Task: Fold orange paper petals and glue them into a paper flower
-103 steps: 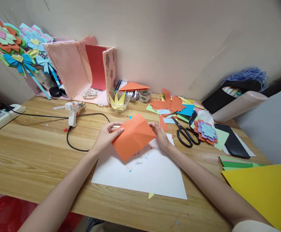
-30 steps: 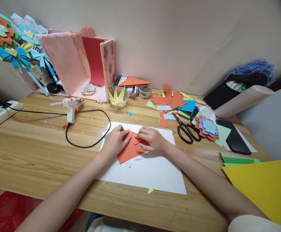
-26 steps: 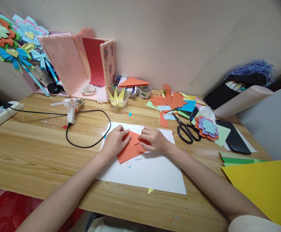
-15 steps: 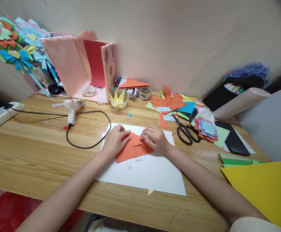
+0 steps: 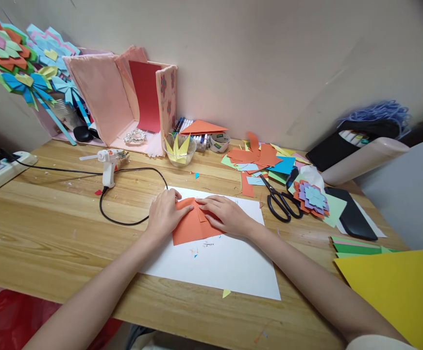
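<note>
A sheet of orange paper [image 5: 185, 232] with a folded flap lies on a white sheet [image 5: 233, 270]. My left hand [image 5: 165, 211] holds its upper left edge, thumb on top and pointing right, the other fingers curled by the edge. From the other side, my right hand [image 5: 228, 214] presses the flap near the top point, fingertips on the fold and thumb lower down. The paper's right part is hidden under this hand. Small blue and orange scraps lie on the white sheet just below the orange paper.
Left stands a white glue gun [image 5: 108, 167], its black cable [image 5: 131, 223] running close to my left hand. Black-handled scissors [image 5: 283, 204] and a pile of paper scraps [image 5: 260, 158] lie to the right. A plastic bowl [image 5: 180, 154] holds yellow paper pieces. Yellow paper [image 5: 393, 287] is at the right edge.
My right hand has moved left over the flap, its fingertips now at the top point of the orange paper. My left hand has shifted slightly left. The flap now shows as a narrower strip.
</note>
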The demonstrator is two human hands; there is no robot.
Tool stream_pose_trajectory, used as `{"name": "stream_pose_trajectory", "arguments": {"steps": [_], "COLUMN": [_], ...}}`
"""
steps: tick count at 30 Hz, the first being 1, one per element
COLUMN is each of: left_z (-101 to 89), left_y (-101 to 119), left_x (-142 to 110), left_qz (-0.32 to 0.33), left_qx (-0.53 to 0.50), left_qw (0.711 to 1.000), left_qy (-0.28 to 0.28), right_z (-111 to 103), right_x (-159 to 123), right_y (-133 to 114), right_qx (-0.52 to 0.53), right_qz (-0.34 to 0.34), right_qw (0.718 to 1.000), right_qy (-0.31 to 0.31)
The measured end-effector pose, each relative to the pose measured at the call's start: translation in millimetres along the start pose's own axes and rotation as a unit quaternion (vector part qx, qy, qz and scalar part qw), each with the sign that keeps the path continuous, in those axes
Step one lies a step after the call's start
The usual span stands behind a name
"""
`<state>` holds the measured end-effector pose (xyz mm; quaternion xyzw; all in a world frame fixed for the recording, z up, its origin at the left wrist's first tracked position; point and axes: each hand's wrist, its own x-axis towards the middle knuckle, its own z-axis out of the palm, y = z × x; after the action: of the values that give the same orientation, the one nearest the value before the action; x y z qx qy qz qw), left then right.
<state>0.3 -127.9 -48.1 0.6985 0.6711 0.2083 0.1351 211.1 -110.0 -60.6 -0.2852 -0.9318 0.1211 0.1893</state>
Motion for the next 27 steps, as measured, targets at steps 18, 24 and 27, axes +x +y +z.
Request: {"name": "stream_pose_trajectory", "arguments": {"steps": [18,24,27], "left_z": [3.0,4.5,6.4], "left_y": [18,25,25], "left_x": [-14,-16,-17], "left_qz": [0.150,0.178,0.187], "left_qx": [0.166,0.223,0.219], "left_qw": [0.975,0.958,0.957], "left_qy": [0.000,-0.037,-0.034], "right_z": [-3,-3,-3], "right_x": [3,3,4], "right_y": [-3,-4,-4], "right_qx": [0.028,0.018,0.007], "right_qz": [0.004,0.006,0.007], "right_qw": [1.000,1.000,1.000], "right_qy": [-0.004,-0.011,-0.016]}}
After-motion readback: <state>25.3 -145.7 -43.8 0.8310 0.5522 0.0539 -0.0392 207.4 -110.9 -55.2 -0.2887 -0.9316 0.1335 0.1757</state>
